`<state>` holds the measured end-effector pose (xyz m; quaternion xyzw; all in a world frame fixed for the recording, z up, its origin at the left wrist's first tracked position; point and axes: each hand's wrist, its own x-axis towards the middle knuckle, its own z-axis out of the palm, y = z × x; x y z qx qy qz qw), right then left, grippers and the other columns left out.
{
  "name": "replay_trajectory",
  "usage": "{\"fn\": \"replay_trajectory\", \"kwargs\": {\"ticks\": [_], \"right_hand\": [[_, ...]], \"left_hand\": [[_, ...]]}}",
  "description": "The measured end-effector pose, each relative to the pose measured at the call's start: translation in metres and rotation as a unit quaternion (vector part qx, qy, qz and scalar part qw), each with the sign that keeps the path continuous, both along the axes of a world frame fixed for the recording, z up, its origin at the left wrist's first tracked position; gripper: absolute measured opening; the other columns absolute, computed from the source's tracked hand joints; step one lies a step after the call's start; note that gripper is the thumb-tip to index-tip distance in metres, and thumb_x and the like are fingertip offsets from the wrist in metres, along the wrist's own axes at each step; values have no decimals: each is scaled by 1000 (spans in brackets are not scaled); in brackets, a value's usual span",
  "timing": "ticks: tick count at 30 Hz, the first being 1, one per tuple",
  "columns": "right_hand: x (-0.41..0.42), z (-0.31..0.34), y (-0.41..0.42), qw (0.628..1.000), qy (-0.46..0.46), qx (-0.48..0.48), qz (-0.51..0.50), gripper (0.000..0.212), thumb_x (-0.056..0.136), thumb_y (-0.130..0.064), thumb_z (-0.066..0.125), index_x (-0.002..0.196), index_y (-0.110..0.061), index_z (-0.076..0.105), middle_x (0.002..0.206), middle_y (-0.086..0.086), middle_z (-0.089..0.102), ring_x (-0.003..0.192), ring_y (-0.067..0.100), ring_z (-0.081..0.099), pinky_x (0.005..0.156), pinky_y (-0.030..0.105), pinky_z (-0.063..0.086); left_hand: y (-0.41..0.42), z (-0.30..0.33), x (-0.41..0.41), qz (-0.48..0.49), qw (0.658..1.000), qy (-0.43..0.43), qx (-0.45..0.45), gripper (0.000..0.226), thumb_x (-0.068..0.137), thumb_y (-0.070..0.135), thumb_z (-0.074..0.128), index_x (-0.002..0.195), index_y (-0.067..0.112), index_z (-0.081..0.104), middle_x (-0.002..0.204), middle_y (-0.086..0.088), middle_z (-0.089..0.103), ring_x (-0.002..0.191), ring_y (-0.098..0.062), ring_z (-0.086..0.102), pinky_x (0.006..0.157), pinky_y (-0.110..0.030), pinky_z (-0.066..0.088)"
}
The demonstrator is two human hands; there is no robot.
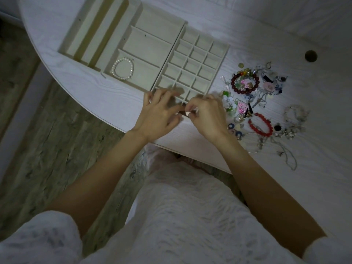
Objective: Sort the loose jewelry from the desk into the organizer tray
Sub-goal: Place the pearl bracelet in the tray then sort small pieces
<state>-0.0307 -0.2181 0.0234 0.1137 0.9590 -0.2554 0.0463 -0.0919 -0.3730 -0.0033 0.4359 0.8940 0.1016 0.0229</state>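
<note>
A beige organizer tray with many small square cells lies on the white desk, joined on its left to a tray of wider compartments. A white pearl bracelet rests in the nearest wide compartment. My left hand and my right hand meet just in front of the gridded tray's near corner. The right fingertips pinch a small white piece of jewelry; the left fingers touch it from the other side. What the piece is cannot be made out.
A heap of loose jewelry lies right of my hands: a dark red bead bracelet, a bright red bead bracelet, pink flower pieces, silvery chains. A round cable hole sits further back. The desk's curved edge runs under my wrists.
</note>
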Motion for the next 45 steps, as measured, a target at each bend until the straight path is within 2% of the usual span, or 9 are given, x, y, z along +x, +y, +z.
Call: {"fn": "replay_trajectory", "kwargs": {"ticks": [4,10,19,23,28,34,38,41,45], "right_hand": [[0,1,1,1000,-5,6,4,19,78,-7,62,94,-15,68,89,1,69,95,25,53,82,34,39],[10,-5,4,993,52,108,10,15,85,-16,62,89,-8,73,87,11,56,90,30,51,71,38,46],[2,-2,-6,997,-18,12,-78,15,85,-13,65,94,-18,74,107,8,59,103,26,52,79,28,38],[-3,-1,-4,995,-38,28,-87,14,85,-17,65,94,-22,74,107,7,60,102,26,53,79,28,38],[1,4,-2,992,-17,126,-9,26,91,-23,50,98,-14,73,105,9,57,102,28,49,88,38,41],[39,19,22,993,101,28,-49,30,87,-14,56,116,-10,61,98,10,61,93,26,54,80,35,43],[89,9,56,988,113,36,-98,19,83,-5,60,102,-9,64,81,6,61,78,24,54,69,33,42],[109,-15,69,989,75,106,-70,11,84,-11,63,94,-8,66,87,10,64,84,32,56,80,37,40],[113,-36,71,985,59,153,-46,14,88,-21,59,93,-10,66,92,11,61,87,32,54,79,39,41]], "left_hand": [[1,0,2,-1,1000,24,10,26,87,35,47,102,30,68,128,-2,54,112,-24,41,82,-38,24],[1,0,4,-12,999,37,23,28,87,31,49,109,29,67,130,-2,53,114,-23,40,83,-38,23],[1,-1,1,-18,1000,14,1,33,86,32,47,113,29,64,140,-1,46,119,-23,37,87,-39,23],[0,-1,1,-19,1000,12,-6,35,84,32,48,116,30,63,143,-1,44,121,-23,37,89,-39,24],[1,3,4,-22,999,16,23,31,81,25,51,108,29,66,137,-1,49,120,-24,38,88,-41,25],[1,0,4,-42,998,24,26,29,80,22,54,105,25,68,133,-6,52,119,-26,37,87,-42,26],[9,6,23,-24,992,22,125,25,79,15,63,103,17,69,116,-5,63,109,-25,46,82,-40,33],[32,10,54,-63,976,-44,203,22,84,13,62,105,9,69,101,-8,67,95,-25,55,85,-38,47],[72,1,82,-69,986,-100,112,29,81,23,66,107,10,67,104,-10,65,93,-27,58,73,-30,49]]}}
